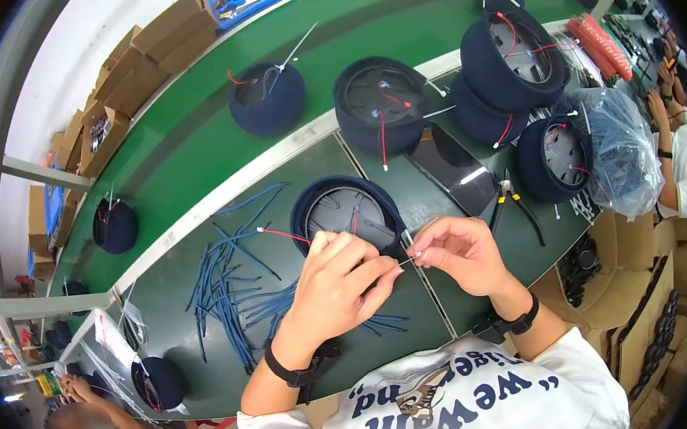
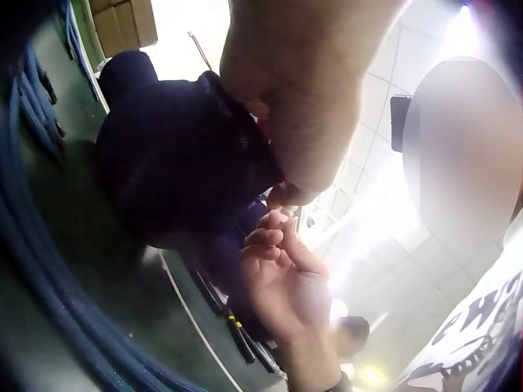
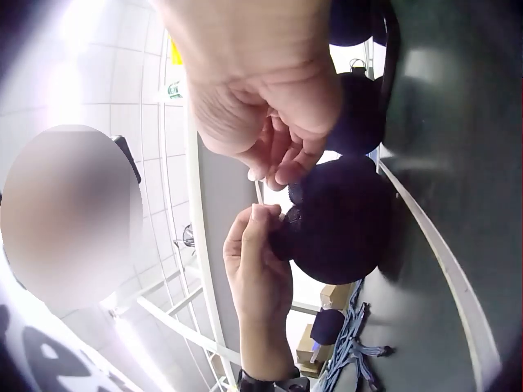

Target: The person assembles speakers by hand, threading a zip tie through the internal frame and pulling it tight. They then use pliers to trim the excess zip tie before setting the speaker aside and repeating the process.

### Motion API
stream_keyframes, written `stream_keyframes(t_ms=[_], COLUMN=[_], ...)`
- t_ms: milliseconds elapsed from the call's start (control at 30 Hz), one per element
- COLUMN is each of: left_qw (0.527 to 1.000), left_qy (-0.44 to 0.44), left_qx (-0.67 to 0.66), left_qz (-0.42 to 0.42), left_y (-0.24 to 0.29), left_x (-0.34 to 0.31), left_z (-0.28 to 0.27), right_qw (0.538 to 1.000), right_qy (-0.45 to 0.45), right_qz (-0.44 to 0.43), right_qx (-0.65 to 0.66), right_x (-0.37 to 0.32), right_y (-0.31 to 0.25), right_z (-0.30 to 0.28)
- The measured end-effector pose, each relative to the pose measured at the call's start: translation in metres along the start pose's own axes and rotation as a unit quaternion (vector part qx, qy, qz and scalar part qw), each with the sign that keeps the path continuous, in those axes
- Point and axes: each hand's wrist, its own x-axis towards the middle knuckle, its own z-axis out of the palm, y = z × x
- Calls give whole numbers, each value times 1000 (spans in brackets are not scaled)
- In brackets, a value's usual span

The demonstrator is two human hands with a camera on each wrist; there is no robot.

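Observation:
My left hand (image 1: 335, 285) pinches one end of a thin pale cable tie (image 1: 407, 260) between thumb and fingers. The other end is pinched by the fingertips of my right hand (image 1: 466, 259), a short gap from the left. Just beyond both hands sits a round navy fabric shell (image 1: 391, 202), its black plastic inside facing up, with red wires across it. The left hand overlaps its near rim in the head view. In the right wrist view the strip (image 3: 259, 192) shows between the two hands, beside the dark shell (image 3: 347, 220).
Blue cords (image 1: 224, 298) lie in a heap left of the shell. Yellow-black pliers (image 1: 527, 211) and a dark flat panel (image 1: 458, 172) lie to the right. More navy shells (image 1: 378, 101) stand behind, near a clear plastic bag (image 1: 620, 153). Another person (image 1: 108, 423) sits at far left.

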Motion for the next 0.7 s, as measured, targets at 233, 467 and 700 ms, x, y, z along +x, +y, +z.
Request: stream_keyframes(t_ms=[233, 467, 700], left_qw=[1000, 1000, 1000], left_qy=[-3, -12, 19], left_qx=[-5, -4, -1], left_qz=[-1, -1, -1], left_y=[-2, -3, -1], left_x=[-1, 0, 1], left_z=[1, 0, 6], right_qw=[1000, 999, 991], right_qy=[-4, -8, 15], right_qz=[-10, -19, -53], right_qx=[-14, -45, -118], right_x=[1, 2, 4], right_y=[2, 3, 2], right_z=[0, 1, 12])
